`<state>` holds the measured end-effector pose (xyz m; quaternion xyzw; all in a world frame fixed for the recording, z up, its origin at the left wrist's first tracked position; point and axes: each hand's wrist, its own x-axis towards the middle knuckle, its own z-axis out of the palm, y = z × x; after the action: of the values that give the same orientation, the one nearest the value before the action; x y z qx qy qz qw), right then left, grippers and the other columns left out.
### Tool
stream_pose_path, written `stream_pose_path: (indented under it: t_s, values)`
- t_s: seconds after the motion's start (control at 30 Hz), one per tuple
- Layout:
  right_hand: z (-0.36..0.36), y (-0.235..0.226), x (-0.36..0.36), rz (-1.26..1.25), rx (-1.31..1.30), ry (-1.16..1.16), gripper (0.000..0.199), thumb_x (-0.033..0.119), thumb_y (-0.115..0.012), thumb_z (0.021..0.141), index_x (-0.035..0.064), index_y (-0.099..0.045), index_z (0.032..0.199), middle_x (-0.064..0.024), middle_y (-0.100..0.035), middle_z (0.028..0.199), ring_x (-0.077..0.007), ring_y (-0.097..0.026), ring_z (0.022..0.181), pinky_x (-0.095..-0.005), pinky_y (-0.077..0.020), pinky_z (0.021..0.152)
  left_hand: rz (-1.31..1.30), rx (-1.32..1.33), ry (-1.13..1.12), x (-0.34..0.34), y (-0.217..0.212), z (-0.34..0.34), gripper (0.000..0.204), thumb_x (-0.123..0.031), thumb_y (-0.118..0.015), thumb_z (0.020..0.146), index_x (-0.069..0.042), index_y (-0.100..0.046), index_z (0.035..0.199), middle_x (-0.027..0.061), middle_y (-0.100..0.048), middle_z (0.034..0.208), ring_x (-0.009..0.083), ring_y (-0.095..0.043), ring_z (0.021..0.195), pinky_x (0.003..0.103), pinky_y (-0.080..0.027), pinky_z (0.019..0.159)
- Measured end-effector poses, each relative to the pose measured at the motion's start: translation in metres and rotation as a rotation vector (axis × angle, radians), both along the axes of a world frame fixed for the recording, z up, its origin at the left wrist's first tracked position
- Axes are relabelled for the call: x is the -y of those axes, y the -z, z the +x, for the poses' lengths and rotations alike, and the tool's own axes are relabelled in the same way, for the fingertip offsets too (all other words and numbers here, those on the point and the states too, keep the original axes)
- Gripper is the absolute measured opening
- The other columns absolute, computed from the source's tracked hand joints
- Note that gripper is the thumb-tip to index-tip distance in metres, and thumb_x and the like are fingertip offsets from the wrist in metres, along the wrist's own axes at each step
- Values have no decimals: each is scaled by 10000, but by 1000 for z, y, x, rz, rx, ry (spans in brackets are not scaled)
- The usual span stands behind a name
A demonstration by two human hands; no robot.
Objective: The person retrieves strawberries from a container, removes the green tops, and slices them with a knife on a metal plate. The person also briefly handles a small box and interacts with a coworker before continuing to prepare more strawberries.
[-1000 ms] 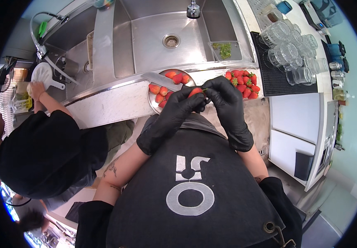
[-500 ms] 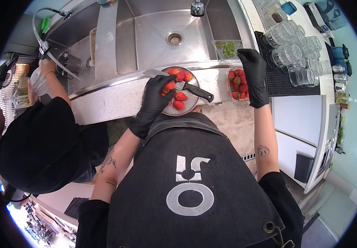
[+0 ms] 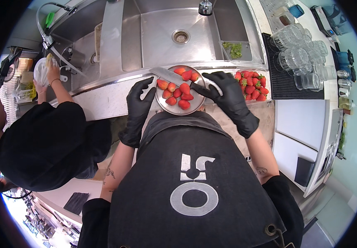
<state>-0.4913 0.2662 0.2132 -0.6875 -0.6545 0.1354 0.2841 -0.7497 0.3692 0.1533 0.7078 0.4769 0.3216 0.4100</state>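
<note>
A round metal plate (image 3: 162, 105) of cut strawberries (image 3: 178, 93) rests on the counter edge in front of me. A knife (image 3: 166, 75) lies across it, blade pointing up-left. My right hand (image 3: 230, 97), in a black glove, closes on the knife's black handle at the plate's right side. My left hand (image 3: 139, 105), also gloved, sits with fingers apart against the plate's left rim and holds nothing. A clear tub of whole strawberries (image 3: 252, 84) stands just right of the plate, beside my right hand.
Beyond the plate is a steel sink (image 3: 157, 37) with a small clear tub of green tops (image 3: 233, 49). Several glasses (image 3: 300, 58) stand on a black mat at right. A person in black (image 3: 42, 140) works at the left, one hand (image 3: 52, 70) at the sink.
My right hand has come left from the strawberry tub onto the knife handle. My left hand has slid off the plate's top to its left rim.
</note>
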Motion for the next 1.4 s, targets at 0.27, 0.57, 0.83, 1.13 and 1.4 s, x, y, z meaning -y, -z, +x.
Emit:
stream_pose_path:
  t_s: [0.27,0.57,0.83,1.13,1.4]
  values:
    - [-19,35,-17,-59,13,-63,326,201,-619,810,142,-588,1129,-109,-618,983,-327,-564,848,-426,-465,697,-104,117,-33,-1,2,-8,320,-77,-671,792,-108,-650,1110,30,-663,1003,128,-592,857,278,-455,762]
    - [-16,25,-31,-48,49,-134,440,237,-672,752,152,-578,1173,-133,-591,1128,-346,-550,1003,-435,-467,814,-185,213,-102,-3,2,-23,299,-71,-650,821,-79,-641,1120,44,-668,1002,105,-587,855,255,-451,756]
    - [-16,29,-57,-213,168,-176,568,383,-711,685,191,-586,1205,-145,-501,1276,-353,-488,1123,-448,-439,889,-235,270,-117,-4,7,-25,301,-73,-644,829,-71,-637,1130,51,-667,1007,104,-585,848,255,-458,759]
    - [-23,22,-55,-186,101,-176,466,295,-717,698,199,-626,1145,-137,-508,1257,-348,-487,1132,-424,-431,941,-232,283,-130,-4,11,-30,298,-71,-633,837,-65,-634,1135,51,-664,1002,95,-580,840,250,-461,759]
    - [-43,25,-37,-167,175,-382,325,187,-725,641,210,-687,963,-103,-466,1309,-359,-369,1264,-466,-329,1022,-243,294,-125,-3,10,-28,293,-78,-625,844,-64,-630,1137,52,-662,1009,97,-582,853,250,-459,763]
